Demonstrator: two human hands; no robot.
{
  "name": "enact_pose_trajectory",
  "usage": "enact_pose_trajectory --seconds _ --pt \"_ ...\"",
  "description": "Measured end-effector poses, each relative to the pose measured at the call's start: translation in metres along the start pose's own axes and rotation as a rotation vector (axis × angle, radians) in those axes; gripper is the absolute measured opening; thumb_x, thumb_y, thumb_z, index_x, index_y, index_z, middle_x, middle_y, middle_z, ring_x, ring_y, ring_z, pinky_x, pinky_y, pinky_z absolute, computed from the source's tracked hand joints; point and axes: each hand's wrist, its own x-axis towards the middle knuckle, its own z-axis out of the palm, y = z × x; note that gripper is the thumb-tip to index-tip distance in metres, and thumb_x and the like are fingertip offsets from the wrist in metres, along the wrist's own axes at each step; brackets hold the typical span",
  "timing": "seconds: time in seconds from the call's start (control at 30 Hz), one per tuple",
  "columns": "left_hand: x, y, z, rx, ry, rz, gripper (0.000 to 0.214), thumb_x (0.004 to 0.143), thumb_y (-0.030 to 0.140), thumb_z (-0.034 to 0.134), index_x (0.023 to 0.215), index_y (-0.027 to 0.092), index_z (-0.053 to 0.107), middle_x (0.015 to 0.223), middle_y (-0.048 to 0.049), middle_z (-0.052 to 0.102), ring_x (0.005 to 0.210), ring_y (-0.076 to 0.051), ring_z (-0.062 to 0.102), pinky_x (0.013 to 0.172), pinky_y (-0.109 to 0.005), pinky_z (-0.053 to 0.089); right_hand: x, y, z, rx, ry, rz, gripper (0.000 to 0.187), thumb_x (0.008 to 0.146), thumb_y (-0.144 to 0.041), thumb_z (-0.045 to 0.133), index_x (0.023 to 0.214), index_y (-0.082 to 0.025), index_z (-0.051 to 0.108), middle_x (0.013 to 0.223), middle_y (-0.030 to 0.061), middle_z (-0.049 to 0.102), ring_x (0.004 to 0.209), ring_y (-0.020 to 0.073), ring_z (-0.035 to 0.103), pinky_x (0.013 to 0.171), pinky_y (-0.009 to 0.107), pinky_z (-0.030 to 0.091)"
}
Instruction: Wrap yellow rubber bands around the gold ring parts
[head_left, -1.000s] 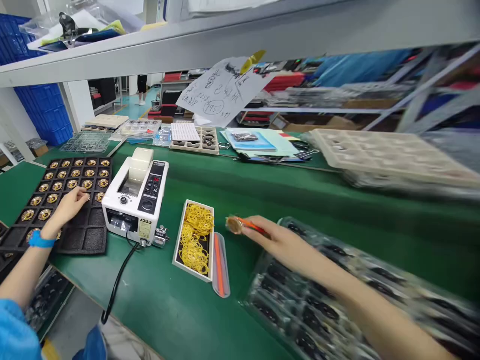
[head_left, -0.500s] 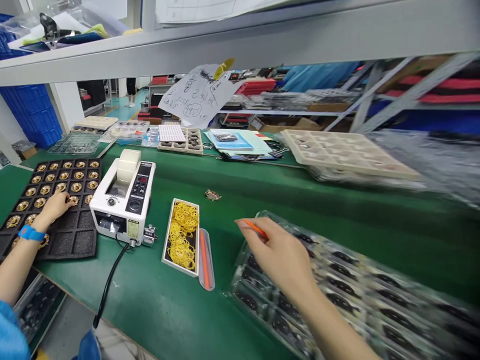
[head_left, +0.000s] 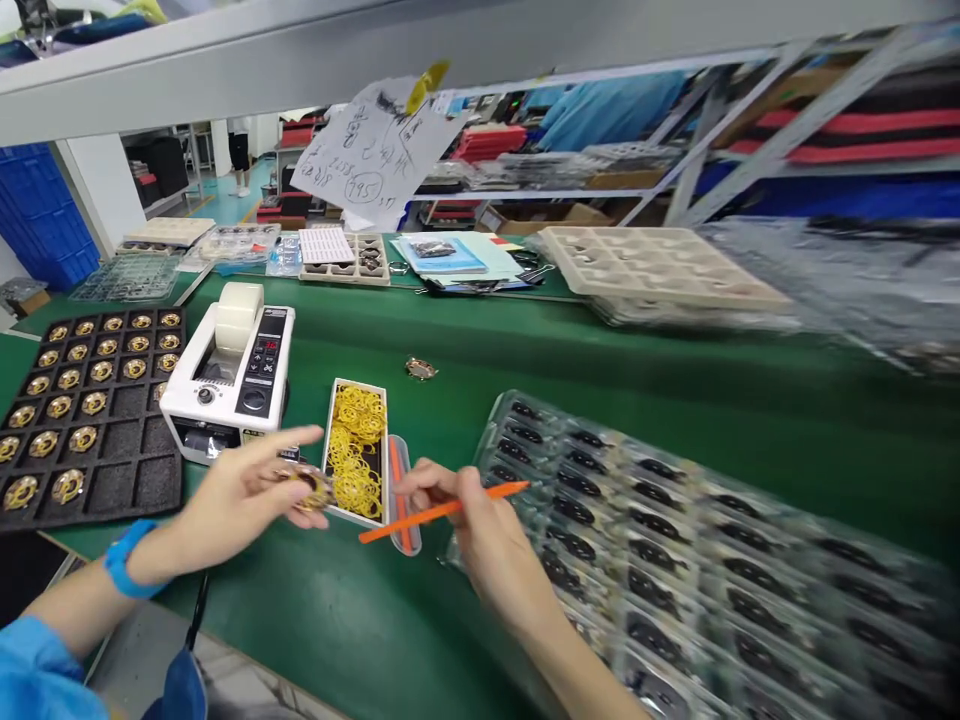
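Nearest to us, our left hand (head_left: 240, 490) pinched a small gold piece (head_left: 311, 487) between thumb and fingertips, just over the near end of the little box of yellow rubber bands (head_left: 356, 452). Our right hand (head_left: 480, 520) was closed around an orange stick (head_left: 442, 509), held like a pen, its tip pointing left toward the gold piece. We judged the piece light, stiff and probably smooth enough to slip, so the rim seemed the safest place to grip it, leaving the face free. The stick looked thin and rigid, best held near its middle.

Beside the box lay a clear narrow case (head_left: 403, 495). To the right spread a clear plastic tray (head_left: 675, 540) of dark parts, blurred in our view. To the left sat a black foam tray (head_left: 112, 470) holding rows of gold pieces, its near pockets bare, and next to it a white tape machine (head_left: 232, 375).

Farther out, one more gold piece (head_left: 421, 369) lay alone on the green mat (head_left: 525, 350). Beyond stood a beige tray (head_left: 660, 265) and a handwritten sheet (head_left: 375, 150) hanging from the shelf.
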Motion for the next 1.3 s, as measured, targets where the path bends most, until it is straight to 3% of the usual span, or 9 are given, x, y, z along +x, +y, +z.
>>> enact_pose_trajectory --seconds 0.07,0.17,0.27,0.37,0.5,0.77,1.0,1.17,1.3 --pt "0.013 -0.022 0.013 -0.130 -0.072 -0.110 0.050 0.073 0.042 0.074 0.114 0.015 0.064 0.085 -0.0061 0.073 0.070 -0.022 0.074 0.069 -0.033 0.060 -0.006 -0.002 0.001 0.085 -0.025 0.051 0.065 0.094 -0.068 0.030 0.076 -0.019 0.069 0.045 -0.0031 0.043 0.040 0.0137 0.050 0.042 0.027 0.046" --pt "0.028 -0.048 0.012 -0.270 -0.036 -0.179 0.048 0.074 0.047 0.074 0.109 0.015 0.067 0.087 -0.0061 0.073 0.073 -0.022 0.074 0.081 -0.038 0.059 -0.018 -0.003 0.006 0.126 -0.024 -0.052 0.052 0.096 -0.058 0.039 0.084 -0.019 0.072 0.052 0.0011 0.055 0.049 0.0155 0.057 0.045 0.027 0.049" --pt "0.029 -0.055 0.010 -0.394 -0.027 -0.205 0.041 0.076 0.043 0.073 0.107 0.016 0.066 0.093 -0.0061 0.073 0.081 -0.021 0.074 0.091 -0.041 0.056 -0.028 -0.003 0.012 0.043 -0.029 -0.168 0.027 0.095 -0.040 0.054 0.087 -0.022 0.073 0.075 0.0055 0.069 0.063 0.0162 0.063 0.053 0.025 0.054" --pt "0.024 -0.053 0.012 -0.460 -0.025 -0.191 0.034 0.076 0.037 0.075 0.103 0.018 0.065 0.093 -0.0056 0.073 0.095 -0.022 0.072 0.093 -0.041 0.055 -0.033 -0.002 0.016 0.003 -0.020 -0.194 0.016 0.093 -0.028 0.058 0.089 -0.023 0.072 0.076 0.0037 0.070 0.065 0.0153 0.066 0.058 0.023 0.056" --pt "0.020 -0.053 0.012 -0.461 -0.058 -0.167 0.029 0.080 0.034 0.071 0.104 0.020 0.065 0.094 -0.0056 0.073 0.103 -0.024 0.069 0.093 -0.042 0.055 -0.034 0.000 0.016 -0.001 -0.073 -0.163 0.016 0.094 -0.024 0.055 0.090 -0.024 0.071 0.075 0.0033 0.070 0.066 0.0163 0.067 0.060 0.025 0.058" --pt "0.020 -0.047 0.003 -0.452 -0.149 -0.145 0.035 0.084 0.032 0.067 0.116 0.022 0.063 0.102 -0.0083 0.076 0.096 -0.023 0.072 0.090 -0.039 0.054 -0.032 0.003 0.012 -0.082 -0.196 -0.294 0.021 0.095 -0.022 0.053 0.100 -0.027 0.073 0.089 0.0052 0.075 0.080 0.0197 0.072 0.070 0.028 0.061" --pt "0.018 -0.046 0.002 -0.399 -0.102 -0.149 0.030 0.086 0.032 0.064 0.114 0.023 0.064 0.105 -0.0090 0.076 0.094 -0.022 0.072 0.089 -0.035 0.053 -0.029 0.006 0.007 -0.185 -0.335 -0.523 0.038 0.092 -0.008 0.049 0.119 -0.029 0.066 0.100 0.0072 0.072 0.092 0.0191 0.070 0.076 0.028 0.059" --pt "0.019 -0.047 0.003 -0.414 -0.085 -0.126 0.029 0.086 0.030 0.064 0.113 0.021 0.065 0.104 -0.0084 0.076 0.096 -0.023 0.072 0.094 -0.039 0.052 -0.025 -0.001 0.010 -0.310 -0.372 -0.658 0.035 0.092 -0.009 0.048 0.118 -0.024 0.066 0.100 0.0086 0.073 0.096 0.0211 0.069 0.077 0.031 0.060" --pt "0.020 -0.048 0.004 -0.408 -0.071 -0.117 0.030 0.086 0.030 0.065 0.114 0.022 0.064 0.106 -0.0078 0.075 0.098 -0.023 0.071 0.096 -0.040 0.052 -0.029 0.000 0.009 -0.287 -0.329 -0.641 0.041 0.090 -0.007 0.050 0.124 -0.026 0.063 0.098 0.0059 0.074 0.092 0.0202 0.070 0.076 0.031 0.061"
